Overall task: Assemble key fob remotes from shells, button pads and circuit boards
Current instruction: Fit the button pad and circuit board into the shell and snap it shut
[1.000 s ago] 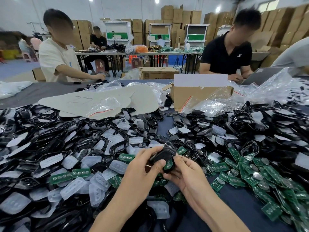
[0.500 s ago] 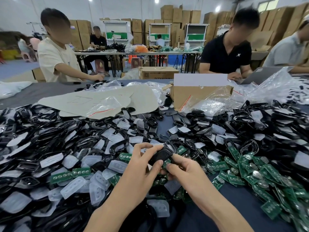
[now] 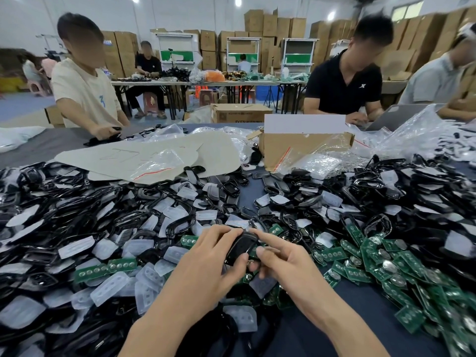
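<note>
Above the heaped shells (image 3: 77, 202), we are holding one key fob (image 3: 242, 247) between both hands.
Our left hand (image 3: 211, 258) is curling round its left side; our right hand (image 3: 283, 261) is pinching its right edge.

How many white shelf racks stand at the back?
3, in a row before the stacked boxes: left rack, middle rack, right rack. More may be hidden.
</note>
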### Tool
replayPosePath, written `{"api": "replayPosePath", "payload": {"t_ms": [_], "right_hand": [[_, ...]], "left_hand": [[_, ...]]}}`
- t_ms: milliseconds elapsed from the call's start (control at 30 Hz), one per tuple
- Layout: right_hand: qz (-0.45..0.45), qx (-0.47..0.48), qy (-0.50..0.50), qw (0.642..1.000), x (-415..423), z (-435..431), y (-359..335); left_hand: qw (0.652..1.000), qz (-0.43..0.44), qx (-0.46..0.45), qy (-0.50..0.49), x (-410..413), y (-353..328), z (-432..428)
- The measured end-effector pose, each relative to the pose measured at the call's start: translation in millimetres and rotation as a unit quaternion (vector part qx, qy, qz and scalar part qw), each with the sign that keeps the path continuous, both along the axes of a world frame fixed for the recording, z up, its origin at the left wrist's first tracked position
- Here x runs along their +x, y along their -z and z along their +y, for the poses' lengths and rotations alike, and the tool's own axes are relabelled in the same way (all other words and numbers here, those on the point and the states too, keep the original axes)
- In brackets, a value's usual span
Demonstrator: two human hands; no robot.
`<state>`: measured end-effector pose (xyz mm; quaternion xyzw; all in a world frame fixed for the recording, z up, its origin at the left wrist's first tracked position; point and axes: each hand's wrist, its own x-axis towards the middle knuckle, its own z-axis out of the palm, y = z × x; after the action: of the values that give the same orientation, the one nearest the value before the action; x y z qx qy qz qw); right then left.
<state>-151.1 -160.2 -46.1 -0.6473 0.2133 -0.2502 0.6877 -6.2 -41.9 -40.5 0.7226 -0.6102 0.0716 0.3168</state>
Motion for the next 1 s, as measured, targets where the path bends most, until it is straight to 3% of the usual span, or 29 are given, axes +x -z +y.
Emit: {"api": "replayPosePath", "payload": {"t_ms": [300,467,633,1000], "right_hand": [[-0.026,-0.014,0.027,0.999,4,3,0],[-0.036,0.012,0.047,0.998,7,4,2],[-0.095,0.094,0.025,0.991,12,11,2],[-0.108,0.111,0.066,0.986,17,9,6]], "left_hand": [[0.999,-0.040,0.015,-0.012,-7,-2,-3],[0.999,0.003,0.036,-0.005,-9,-2,-3],[0.999,0.024,-0.002,-0.045,-15,-2,-6],[0.997,0.076,0.010,-0.027,-20,-2,-5]]}}
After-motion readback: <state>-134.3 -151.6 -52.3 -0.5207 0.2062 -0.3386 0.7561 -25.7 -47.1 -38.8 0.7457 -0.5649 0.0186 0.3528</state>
